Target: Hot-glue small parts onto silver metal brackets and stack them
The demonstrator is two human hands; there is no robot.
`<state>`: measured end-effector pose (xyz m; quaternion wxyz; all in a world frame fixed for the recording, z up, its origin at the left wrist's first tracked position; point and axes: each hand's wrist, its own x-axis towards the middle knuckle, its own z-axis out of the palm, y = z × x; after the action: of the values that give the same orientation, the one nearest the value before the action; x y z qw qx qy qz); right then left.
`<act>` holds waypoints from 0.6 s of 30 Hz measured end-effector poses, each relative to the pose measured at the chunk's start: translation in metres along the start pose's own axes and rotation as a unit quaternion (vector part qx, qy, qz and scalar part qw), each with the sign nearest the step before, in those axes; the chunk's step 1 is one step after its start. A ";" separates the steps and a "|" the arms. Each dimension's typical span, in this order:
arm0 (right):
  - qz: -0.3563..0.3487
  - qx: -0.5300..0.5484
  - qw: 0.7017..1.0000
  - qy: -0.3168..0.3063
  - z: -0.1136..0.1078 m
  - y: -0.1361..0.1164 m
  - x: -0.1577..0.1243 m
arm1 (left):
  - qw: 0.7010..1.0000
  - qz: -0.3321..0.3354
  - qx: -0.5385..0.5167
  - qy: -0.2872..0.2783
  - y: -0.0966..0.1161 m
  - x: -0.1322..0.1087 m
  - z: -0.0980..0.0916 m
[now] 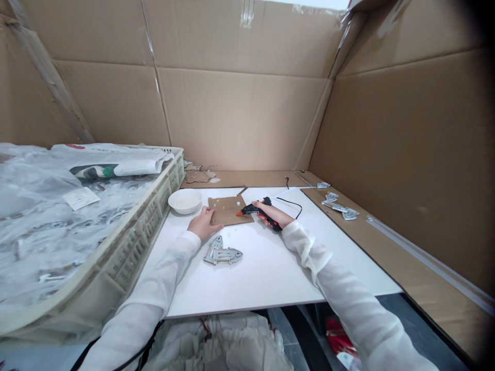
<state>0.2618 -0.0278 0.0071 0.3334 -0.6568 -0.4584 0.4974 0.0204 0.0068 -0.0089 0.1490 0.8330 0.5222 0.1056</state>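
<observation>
My right hand (266, 212) is wrapped round a black hot glue gun (274, 222) with an orange tip. The tip points left and sits at the right part of a brown cardboard piece (226, 212); whether it touches cannot be made out. A few small whitish spots dot the cardboard. My left hand (203, 224) rests at the cardboard's left edge, thumb along the front and fingers at the side, gripping it. In front of the cardboard, grey metal-looking pieces (222, 253) with pointed ends lie together on the white table (266, 281).
A white bowl (185, 201) stands behind my left hand. At left is a large cream plastic crate (116, 263) full of plastic-wrapped parts. Several clear-wrapped pieces (340, 207) lie on the right cardboard ledge. A black cord (296, 204) trails behind the glue gun. Cardboard walls (243, 113) enclose the table.
</observation>
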 end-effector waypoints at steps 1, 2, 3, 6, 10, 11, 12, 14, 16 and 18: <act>-0.001 0.002 1.000 -0.001 0.000 0.000 0.000 | 1.000 0.000 -0.001 0.000 0.000 0.000 0.000; -0.003 0.005 1.000 -0.003 0.000 0.001 0.001 | 1.000 -0.001 -0.002 0.000 0.001 0.000 0.000; -0.004 0.007 1.000 -0.003 0.000 0.001 0.001 | 1.000 -0.002 -0.003 0.000 0.001 -0.001 -0.001; -0.013 0.017 1.000 -0.003 -0.001 0.002 0.003 | 1.000 0.000 -0.003 -0.001 0.001 -0.001 -0.001; -0.024 0.036 0.999 -0.006 -0.001 0.004 0.005 | 1.000 0.001 -0.003 -0.001 0.000 0.000 0.000; -0.024 0.038 0.999 -0.005 -0.001 0.004 0.005 | 1.000 0.001 -0.001 0.000 0.000 0.000 0.000; -0.024 0.040 0.999 -0.004 -0.001 0.005 0.006 | 1.000 0.000 0.000 0.000 0.000 0.000 0.001; -0.024 0.044 0.999 -0.001 -0.002 0.006 0.007 | 1.000 0.000 0.003 -0.001 0.000 0.000 0.001; -0.020 0.044 0.999 0.003 -0.002 0.005 0.007 | 1.000 0.002 0.004 0.000 0.000 0.000 0.002; -0.012 0.041 0.999 0.007 -0.001 0.004 0.006 | 1.000 0.002 0.003 0.001 -0.001 0.000 0.002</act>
<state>0.2646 -0.0232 0.0015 0.3697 -0.6404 -0.4430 0.5069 0.0206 0.0071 -0.0107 0.1454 0.8347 0.5207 0.1048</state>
